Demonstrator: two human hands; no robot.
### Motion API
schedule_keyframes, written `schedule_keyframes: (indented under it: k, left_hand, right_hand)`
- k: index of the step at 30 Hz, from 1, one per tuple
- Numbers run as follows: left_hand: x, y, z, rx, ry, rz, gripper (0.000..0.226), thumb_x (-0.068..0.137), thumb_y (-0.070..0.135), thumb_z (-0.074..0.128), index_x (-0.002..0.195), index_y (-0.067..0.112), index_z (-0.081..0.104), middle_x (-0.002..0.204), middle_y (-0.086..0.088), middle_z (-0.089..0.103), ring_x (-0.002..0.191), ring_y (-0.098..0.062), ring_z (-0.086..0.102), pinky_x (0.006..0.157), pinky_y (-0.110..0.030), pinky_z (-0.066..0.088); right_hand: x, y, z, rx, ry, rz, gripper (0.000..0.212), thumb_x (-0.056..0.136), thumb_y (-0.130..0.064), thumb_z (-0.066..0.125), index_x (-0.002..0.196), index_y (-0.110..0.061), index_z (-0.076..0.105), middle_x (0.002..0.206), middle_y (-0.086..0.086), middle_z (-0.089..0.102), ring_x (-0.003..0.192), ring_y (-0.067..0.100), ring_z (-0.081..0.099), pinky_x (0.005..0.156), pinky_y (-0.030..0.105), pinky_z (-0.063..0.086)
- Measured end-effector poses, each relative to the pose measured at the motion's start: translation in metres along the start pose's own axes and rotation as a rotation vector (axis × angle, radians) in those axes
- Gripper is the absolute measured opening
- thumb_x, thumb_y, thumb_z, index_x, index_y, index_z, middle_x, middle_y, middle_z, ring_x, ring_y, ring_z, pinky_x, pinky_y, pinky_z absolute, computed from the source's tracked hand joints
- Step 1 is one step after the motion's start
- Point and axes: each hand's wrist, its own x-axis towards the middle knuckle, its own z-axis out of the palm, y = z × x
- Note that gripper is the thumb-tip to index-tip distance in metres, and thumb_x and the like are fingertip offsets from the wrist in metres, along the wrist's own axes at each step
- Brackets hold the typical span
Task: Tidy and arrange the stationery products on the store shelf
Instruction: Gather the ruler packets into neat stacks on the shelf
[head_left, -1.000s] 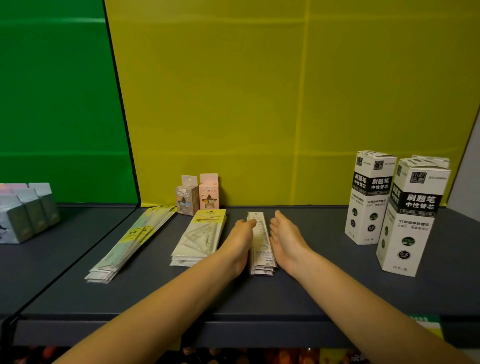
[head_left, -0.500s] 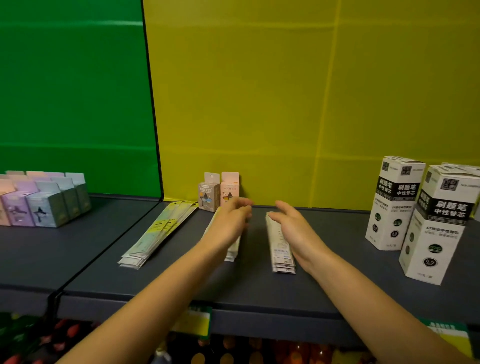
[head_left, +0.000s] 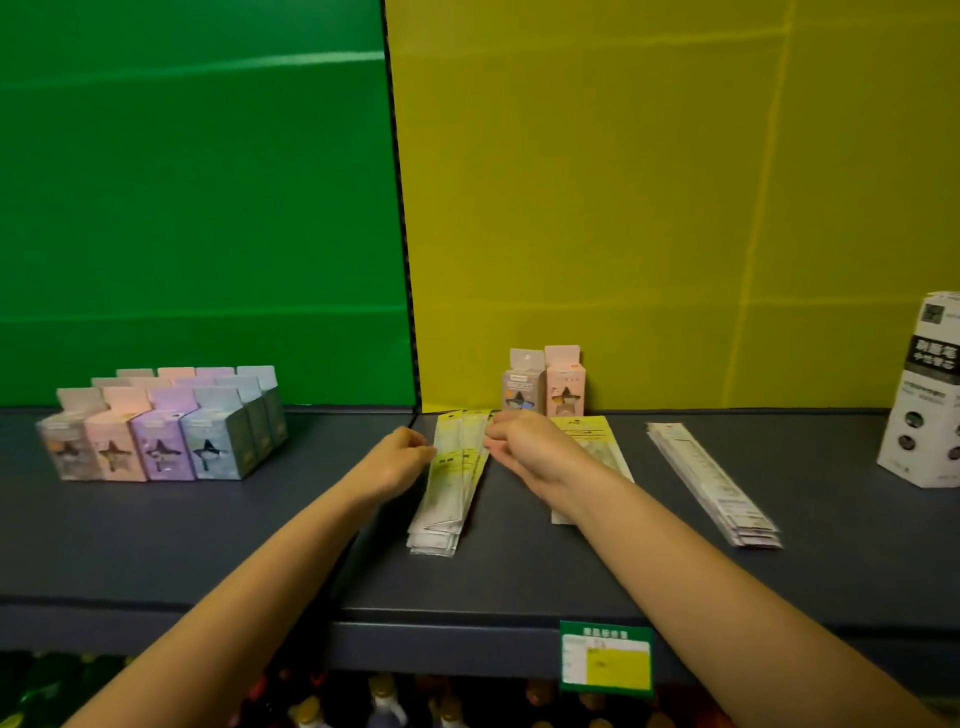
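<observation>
Packet stack (head_left: 449, 488) looks fanned, so your left hand (head_left: 397, 460) and right hand (head_left: 524, 447) flank it, fingertips against its long edges, likely squaring it. Too blurred to tell if either hand pinches.

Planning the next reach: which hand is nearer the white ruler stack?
Right. The right hand lies left of the white ruler stack; the left hand is farther left, across the long yellow packs.

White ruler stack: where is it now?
Head view, right of centre: the white ruler stack lies flat on the shelf, between the yellow-headed packs and the tall white box.
</observation>
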Motion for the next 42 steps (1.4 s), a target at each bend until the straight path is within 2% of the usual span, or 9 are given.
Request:
schedule_keyframes:
  k: [3, 7, 14, 18, 25, 30, 34, 39, 42]
  left_hand:
    - [0.012, -0.008, 0.005, 0.078, -0.052, 0.024, 0.033, 0.095, 0.025, 0.042, 0.123, 0.008, 0.038, 0.122, -0.010, 0.049, 0.106, -0.021, 0.048, 0.083, -0.028, 0.032]
    - [0.020, -0.008, 0.012, 0.078, -0.085, 0.028, 0.028, 0.096, 0.025, 0.039, 0.119, 0.008, 0.037, 0.119, -0.012, 0.051, 0.106, -0.026, 0.051, 0.078, -0.028, 0.034]
    - [0.034, -0.008, 0.013, -0.052, -0.094, 0.029, 0.038, 0.094, 0.018, 0.045, 0.128, 0.004, 0.034, 0.125, -0.013, 0.050, 0.110, -0.024, 0.051, 0.082, -0.028, 0.036]
    - [0.037, -0.005, 0.016, -0.080, -0.134, 0.043, 0.023, 0.094, 0.015, 0.044, 0.112, 0.018, 0.029, 0.114, -0.008, 0.048, 0.099, -0.020, 0.049, 0.081, -0.029, 0.036]
    - [0.042, 0.002, 0.021, -0.374, -0.151, -0.029, 0.056, 0.094, 0.007, 0.039, 0.144, 0.004, 0.014, 0.140, -0.006, 0.039, 0.123, -0.022, 0.043, 0.087, -0.026, 0.039]
    - [0.026, 0.003, 0.025, -0.687, -0.140, -0.050, 0.057, 0.097, 0.009, 0.035, 0.147, 0.011, 0.008, 0.154, -0.008, 0.022, 0.139, -0.025, 0.029, 0.101, -0.032, 0.032]
    - [0.019, 0.005, 0.025, -0.799, -0.146, -0.068, 0.047, 0.097, 0.012, 0.034, 0.143, 0.008, 0.023, 0.134, -0.008, 0.046, 0.120, -0.026, 0.048, 0.093, -0.036, 0.041]
    - [0.016, -0.005, 0.021, -0.819, -0.138, -0.111, 0.059, 0.094, 0.018, 0.039, 0.145, 0.005, 0.014, 0.149, -0.018, 0.033, 0.131, -0.031, 0.042, 0.110, -0.048, 0.034]
    - [0.009, 0.000, 0.021, -0.875, -0.155, -0.113, 0.055, 0.095, 0.018, 0.038, 0.145, 0.011, 0.016, 0.143, -0.016, 0.042, 0.126, -0.031, 0.048, 0.103, -0.046, 0.040]
  right_hand:
    - [0.014, 0.011, 0.025, -0.107, 0.093, 0.012, 0.016, 0.089, -0.008, 0.043, 0.101, -0.003, 0.053, 0.098, 0.009, 0.056, 0.095, 0.020, 0.053, 0.094, 0.038, 0.042]
    - [0.022, 0.016, 0.034, -0.136, 0.140, 0.100, 0.022, 0.091, -0.008, 0.040, 0.109, -0.003, 0.051, 0.106, 0.012, 0.056, 0.098, 0.026, 0.052, 0.077, 0.031, 0.037]
    - [0.037, 0.016, 0.041, -0.143, 0.151, 0.119, 0.036, 0.089, -0.008, 0.038, 0.124, -0.005, 0.048, 0.126, 0.016, 0.055, 0.113, 0.032, 0.053, 0.092, 0.036, 0.043]
    - [0.041, 0.011, 0.043, -0.128, 0.136, 0.114, 0.034, 0.092, -0.004, 0.036, 0.124, -0.006, 0.050, 0.125, 0.016, 0.056, 0.115, 0.031, 0.053, 0.092, 0.034, 0.043]
    - [0.044, 0.013, 0.052, 0.074, 0.112, 0.119, 0.037, 0.094, -0.020, 0.036, 0.127, -0.009, 0.049, 0.129, 0.013, 0.055, 0.118, 0.029, 0.051, 0.105, 0.042, 0.039]
    - [0.040, 0.015, 0.049, 0.346, 0.083, 0.156, 0.044, 0.098, -0.036, 0.031, 0.133, -0.011, 0.044, 0.126, 0.006, 0.055, 0.108, 0.022, 0.059, 0.079, 0.031, 0.050]
    - [0.027, 0.013, 0.056, 0.390, 0.065, 0.180, 0.052, 0.097, -0.045, 0.028, 0.132, -0.013, 0.048, 0.128, 0.015, 0.058, 0.113, 0.029, 0.058, 0.093, 0.040, 0.047]
    - [0.014, 0.011, 0.044, 0.397, 0.050, 0.119, 0.049, 0.100, -0.033, 0.026, 0.141, -0.006, 0.032, 0.146, 0.014, 0.039, 0.134, 0.026, 0.038, 0.103, 0.035, 0.034]
    - [0.014, 0.012, 0.053, 0.366, 0.018, 0.166, 0.050, 0.098, -0.042, 0.027, 0.132, -0.011, 0.047, 0.123, 0.014, 0.059, 0.114, 0.029, 0.057, 0.093, 0.038, 0.044]
